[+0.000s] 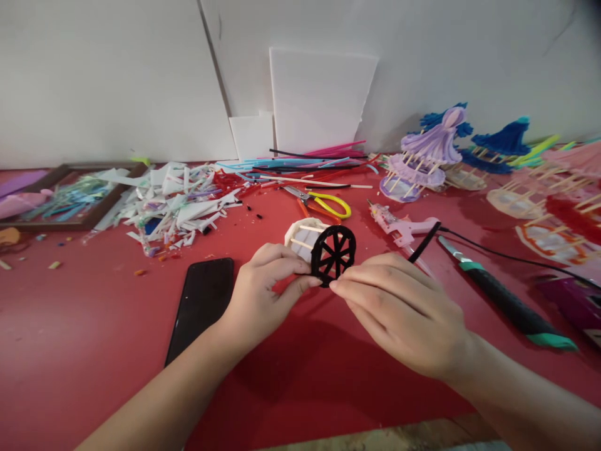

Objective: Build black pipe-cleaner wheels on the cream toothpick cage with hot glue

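Observation:
My left hand (267, 282) pinches the lower left rim of a black spoked wheel (334, 252), which looks made of fuzzy pipe cleaner. Fingertips of my right hand (399, 307) are closed at the wheel's lower right edge. From behind that hand a black pipe cleaner (426, 241) sticks out to the upper right; its other end is hidden. Just behind the wheel is a cream-rimmed white disc (300, 237) with thin wooden sticks running toward the wheel. Whether the sticks join it, I cannot tell. Both hands are held above the red table (291, 388).
A phone (201, 300) lies by my left forearm. Beyond the hands are yellow-handled scissors (328, 203), a pink glue gun (399, 225) with its cord, and a cutter knife (511, 300). Scraps (178, 200), pipe cleaners (300, 166) and several small tiered models (422, 156) line the back.

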{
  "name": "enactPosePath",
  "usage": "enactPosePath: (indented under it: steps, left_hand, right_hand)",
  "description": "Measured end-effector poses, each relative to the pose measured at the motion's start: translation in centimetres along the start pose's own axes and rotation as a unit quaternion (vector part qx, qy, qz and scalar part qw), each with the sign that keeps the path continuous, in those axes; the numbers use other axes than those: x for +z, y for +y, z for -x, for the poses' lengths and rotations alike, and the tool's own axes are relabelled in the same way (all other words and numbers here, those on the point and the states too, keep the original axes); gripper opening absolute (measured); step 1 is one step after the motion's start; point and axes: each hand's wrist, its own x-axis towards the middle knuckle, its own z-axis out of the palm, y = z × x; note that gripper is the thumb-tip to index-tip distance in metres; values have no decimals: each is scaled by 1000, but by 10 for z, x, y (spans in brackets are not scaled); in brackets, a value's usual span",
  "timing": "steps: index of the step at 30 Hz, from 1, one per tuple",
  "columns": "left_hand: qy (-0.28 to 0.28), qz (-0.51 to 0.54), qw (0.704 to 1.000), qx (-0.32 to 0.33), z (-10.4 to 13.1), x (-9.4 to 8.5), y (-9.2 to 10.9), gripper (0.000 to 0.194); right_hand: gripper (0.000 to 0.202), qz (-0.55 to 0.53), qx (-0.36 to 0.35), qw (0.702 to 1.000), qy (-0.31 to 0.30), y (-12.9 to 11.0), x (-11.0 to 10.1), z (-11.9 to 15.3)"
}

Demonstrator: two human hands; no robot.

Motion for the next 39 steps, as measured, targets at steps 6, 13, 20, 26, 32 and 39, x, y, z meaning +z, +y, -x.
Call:
enactPosePath:
  steps: [6, 13, 20, 26, 32, 39]
  left_hand:
    - [11, -33, 999, 16, 3, 3, -4, 5]
    - [-2, -64, 997, 35, 5, 6, -4, 9]
    - [-7, -69, 997, 38, 4, 6, -1, 9]
    - [-27, -122, 987, 96, 1, 2, 3, 11]
    - [-24, -192, 972, 136, 0, 2, 6, 8]
    - [-16, -207, 966, 154, 0, 2, 11, 4]
  right_hand:
    - [15, 31, 29, 999, -11, 0, 5, 1]
    - [12, 86, 70, 993, -47, 5, 10, 4]
    - [12, 101, 63, 992, -36, 8, 8, 3]
    - [11, 89, 43, 995, -27, 6, 8, 1]
    - [9, 77, 60, 995, -22, 3, 7, 2]
    - [11, 49, 45, 998, 18, 0, 6, 0]
